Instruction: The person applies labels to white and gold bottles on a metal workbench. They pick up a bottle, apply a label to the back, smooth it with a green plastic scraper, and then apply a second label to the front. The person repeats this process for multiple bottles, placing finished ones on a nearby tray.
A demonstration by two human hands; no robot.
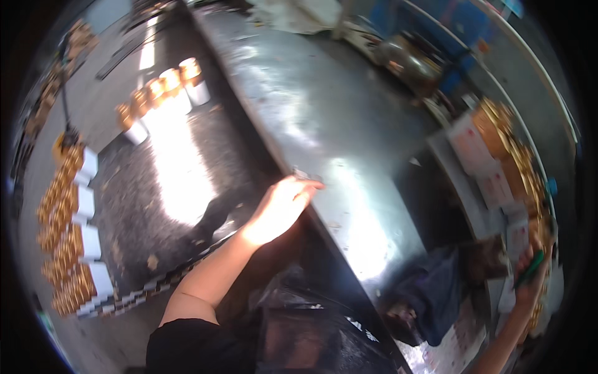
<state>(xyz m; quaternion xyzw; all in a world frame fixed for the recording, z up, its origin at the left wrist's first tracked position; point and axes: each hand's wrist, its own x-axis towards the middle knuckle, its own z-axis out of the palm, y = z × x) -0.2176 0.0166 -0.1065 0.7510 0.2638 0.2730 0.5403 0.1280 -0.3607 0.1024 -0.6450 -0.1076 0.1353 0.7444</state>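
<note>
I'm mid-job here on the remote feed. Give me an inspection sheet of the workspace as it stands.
Surface: grey metal table with bright glare; dark tabletop to its left, also glaring and marked with small pale spots.
Job's things: green object, exact kind unclear; white-and-gold stacks along the dark tabletop's left side, more near its far edge.
Clutter: dark blue cloth bunched toward the table's near right; small white scrap.
Hands: left hand at the metal table's left edge, grip unclear; right hand holds the green object beside white boxes.
Cables: nothing seen clearly.
Surroundings: pale rails and blue panel, upper right.
</note>
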